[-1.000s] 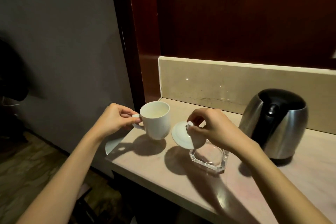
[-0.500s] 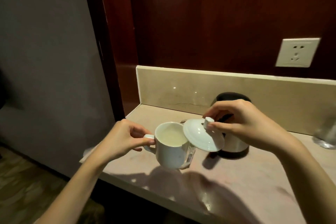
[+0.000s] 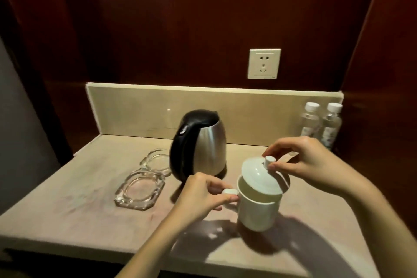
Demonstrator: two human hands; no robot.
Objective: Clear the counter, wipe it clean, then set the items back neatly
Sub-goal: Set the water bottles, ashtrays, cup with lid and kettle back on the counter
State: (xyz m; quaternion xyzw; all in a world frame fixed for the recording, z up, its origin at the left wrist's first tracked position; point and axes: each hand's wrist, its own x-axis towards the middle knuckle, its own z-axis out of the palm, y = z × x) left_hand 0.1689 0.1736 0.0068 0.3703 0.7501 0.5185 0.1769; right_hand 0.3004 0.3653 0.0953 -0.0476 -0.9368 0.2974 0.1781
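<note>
While the left hand [image 3: 204, 196] grips the white cup [image 3: 257, 209] by its handle to steady it above the worktop [image 3: 74, 205], the right hand [image 3: 304, 163] pinches the lid [image 3: 259, 175] by its knob — tilted over the rim (probably about to seat). Kettle [image 3: 199, 144] and glass ashtrays [image 3: 140, 190] stand to the left — already set back, I judge.

Hotel-room tea nook: stone surface [image 3: 90, 221] set in dark wood panelling, steel kettle [image 3: 200, 142], two glass ashtrays [image 3: 140, 189], lidded white cup [image 3: 257, 207], two sealed water bottles [image 3: 320, 124], wall socket [image 3: 264, 63]
</note>
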